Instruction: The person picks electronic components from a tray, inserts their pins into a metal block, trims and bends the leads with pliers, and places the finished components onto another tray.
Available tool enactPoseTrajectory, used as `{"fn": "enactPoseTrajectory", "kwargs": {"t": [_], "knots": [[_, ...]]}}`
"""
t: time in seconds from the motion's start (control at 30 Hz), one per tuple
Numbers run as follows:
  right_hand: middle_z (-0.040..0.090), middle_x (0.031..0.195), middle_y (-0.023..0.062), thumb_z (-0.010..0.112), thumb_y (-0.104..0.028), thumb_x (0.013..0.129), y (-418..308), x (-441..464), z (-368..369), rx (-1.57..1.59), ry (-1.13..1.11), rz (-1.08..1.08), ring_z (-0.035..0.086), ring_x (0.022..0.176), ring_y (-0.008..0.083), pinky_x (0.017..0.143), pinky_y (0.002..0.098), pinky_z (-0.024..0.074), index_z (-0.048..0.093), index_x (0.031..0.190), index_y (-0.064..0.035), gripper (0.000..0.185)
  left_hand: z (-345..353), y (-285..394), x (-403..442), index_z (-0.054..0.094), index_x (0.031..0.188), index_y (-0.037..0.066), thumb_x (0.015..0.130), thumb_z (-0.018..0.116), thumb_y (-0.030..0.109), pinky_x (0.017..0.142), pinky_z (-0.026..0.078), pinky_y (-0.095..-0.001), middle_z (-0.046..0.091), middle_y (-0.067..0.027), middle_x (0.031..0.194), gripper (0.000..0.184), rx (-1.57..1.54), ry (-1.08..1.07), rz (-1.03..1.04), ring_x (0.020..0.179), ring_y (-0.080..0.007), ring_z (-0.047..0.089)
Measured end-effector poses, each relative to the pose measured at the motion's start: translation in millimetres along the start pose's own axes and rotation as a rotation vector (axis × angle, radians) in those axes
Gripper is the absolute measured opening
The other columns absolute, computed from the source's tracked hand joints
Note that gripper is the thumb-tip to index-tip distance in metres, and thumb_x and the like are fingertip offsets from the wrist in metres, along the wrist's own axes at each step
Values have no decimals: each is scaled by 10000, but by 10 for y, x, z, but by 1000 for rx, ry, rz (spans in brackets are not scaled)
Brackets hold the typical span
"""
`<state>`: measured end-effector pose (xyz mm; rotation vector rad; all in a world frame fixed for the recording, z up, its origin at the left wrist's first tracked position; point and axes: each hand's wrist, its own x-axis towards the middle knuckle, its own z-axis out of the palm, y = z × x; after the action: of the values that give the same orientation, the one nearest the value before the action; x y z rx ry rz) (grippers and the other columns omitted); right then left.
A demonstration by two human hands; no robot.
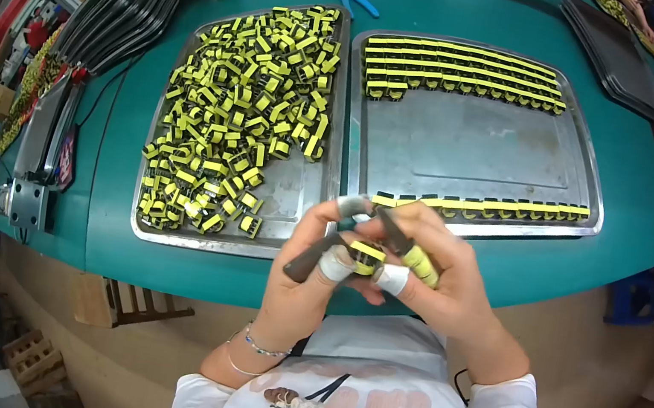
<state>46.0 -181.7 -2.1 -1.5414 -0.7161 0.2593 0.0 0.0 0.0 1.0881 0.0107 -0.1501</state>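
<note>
My left hand (308,254) and my right hand (453,279) meet in front of my body, at the near edge of the trays. Between the taped thumbs and fingertips is a small transformer (367,254) with yellow tape and a black body, which both hands grip. A dark, handle-like piece (311,258) lies across my left fingers. In my right hand rests a dark stick-like tool with a yellow-green part (420,265); its kind is unclear. The fingers partly hide these pieces. White tape covers both thumbs.
A metal tray (283,210) at left holds a heap of loose transformers (250,96). Another tray (475,147) has transformers in rows along its far and near sides. Blue-handled cutters (361,2) lie behind. Black trays are stacked at left (131,7) and far right (611,57).
</note>
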Motion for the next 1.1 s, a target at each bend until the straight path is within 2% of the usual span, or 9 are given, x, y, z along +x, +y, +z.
{"fn": "enactPoseTrajectory", "kwargs": {"t": [0.07, 0.17, 0.27, 0.37, 0.4, 0.53, 0.73, 0.93, 1.1], "knots": [[519, 1230, 128, 641, -74, 895, -40, -9, 75, 182, 25, 56, 588, 1004, 196, 859, 304, 487, 571, 1242, -1, 361, -29, -15, 6, 363, 1332, -21, 968, 578, 267, 662, 576, -290, 611, -135, 1073, 512, -49, -83, 16, 816, -161, 634], [563, 1140, 101, 640, -29, 883, -86, -44, 167, 391, 133, 87, 586, 971, 154, 846, 272, 481, 576, 1180, 13, 307, -37, -46, -14, 377, 1319, -24, 975, 550, 346, 648, 568, -278, 609, -114, 1021, 534, 151, -1, 61, 843, -153, 624], [587, 1075, 71, 652, -13, 870, -39, -109, 252, 515, 272, 111, 580, 963, 142, 854, 279, 477, 573, 1132, 9, 274, -250, -139, 16, 379, 1324, -14, 965, 511, 454, 773, 557, -313, 585, -127, 1097, 604, -290, -55, 145, 963, -178, 602], [591, 1082, 78, 674, 3, 840, -16, -38, 238, 214, 195, -54, 587, 975, 159, 866, 292, 475, 562, 1118, -2, 300, -164, -80, 88, 373, 1340, -5, 942, 481, 555, 933, 511, -365, 540, -148, 1214, 695, -673, 3, 157, 1100, -208, 560], [598, 1065, 96, 699, 18, 792, -5, -15, 232, 31, 187, -86, 594, 980, 188, 858, 304, 472, 580, 1115, -4, 344, -167, -83, 98, 345, 1375, -5, 918, 486, 599, 1084, 382, -431, 456, -189, 1354, 771, -738, -35, 176, 1251, -275, 475], [602, 1021, 129, 664, 65, 737, -20, 75, 336, -100, 229, -137, 619, 907, 256, 803, 315, 487, 615, 1079, -1, 351, -28, -66, 134, 301, 1424, 8, 878, 439, 704, 1161, 228, -465, 336, -233, 1478, 895, -527, -1, 235, 1383, -353, 323], [624, 985, 141, 665, 82, 688, 44, 90, 440, -109, 279, -134, 630, 862, 275, 756, 336, 501, 617, 1054, -4, 380, 69, -14, 118, 217, 1484, 24, 826, 357, 811, 1163, 212, -452, 269, -230, 1525, 1036, -305, 25, 265, 1415, -341, 278], [633, 947, 133, 673, 81, 675, 92, 89, 464, -54, 322, -142, 624, 827, 262, 717, 331, 498, 621, 1044, -13, 384, 89, -57, 111, 179, 1502, 7, 871, 287, 780, 1158, 225, -454, 267, -260, 1519, 1003, -146, 21, 341, 1403, -353, 300], [636, 925, 114, 688, 78, 633, 27, 113, 393, -193, 258, -230, 615, 803, 264, 695, 334, 498, 645, 1004, -15, 386, 93, -53, 116, 130, 1511, 6, 866, 232, 796, 1165, 208, -449, 242, -257, 1532, 1025, -111, 54, 323, 1420, -356, 272]]}}
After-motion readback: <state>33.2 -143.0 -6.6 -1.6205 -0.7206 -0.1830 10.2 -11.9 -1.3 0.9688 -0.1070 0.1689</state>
